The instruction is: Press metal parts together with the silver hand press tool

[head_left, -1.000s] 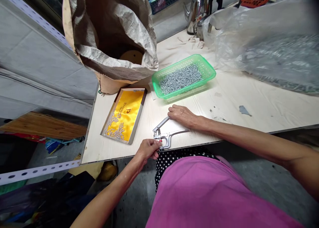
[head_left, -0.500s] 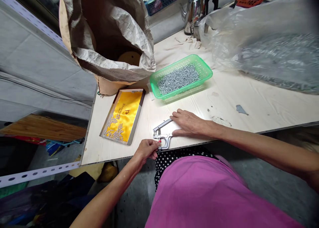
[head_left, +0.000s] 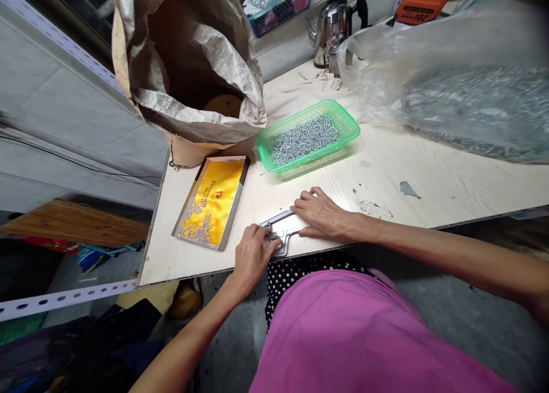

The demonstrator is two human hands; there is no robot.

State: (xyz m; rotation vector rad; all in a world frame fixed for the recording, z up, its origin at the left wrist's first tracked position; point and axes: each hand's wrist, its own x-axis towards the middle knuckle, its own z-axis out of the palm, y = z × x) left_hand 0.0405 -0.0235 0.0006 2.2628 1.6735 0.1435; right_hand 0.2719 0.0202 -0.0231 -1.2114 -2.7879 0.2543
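A silver plier-like hand tool with two handles and a curved jaw lies at the table's front edge. My right hand grips its handle ends, fingers on the far handle and thumb by the near one. At the jaw end, my left hand has its fingers and thumb closed around the head, hiding most of it. Any small piece between those fingers is hidden. Left of the tool is a shallow box with a yellow lining and several small metal pieces in it. Behind the tool stands a green basket of similar small metal pieces.
A large open paper-and-woven sack stands at the back left. A clear plastic bag of metal pieces covers the right side. A steel kettle and an orange package are behind. A grey scrap lies on the table.
My left hand has moved up from the lower jaw and now covers the tool's head and spring. The tool's handles look closer together. My right hand keeps its hold; the view shifted slightly.
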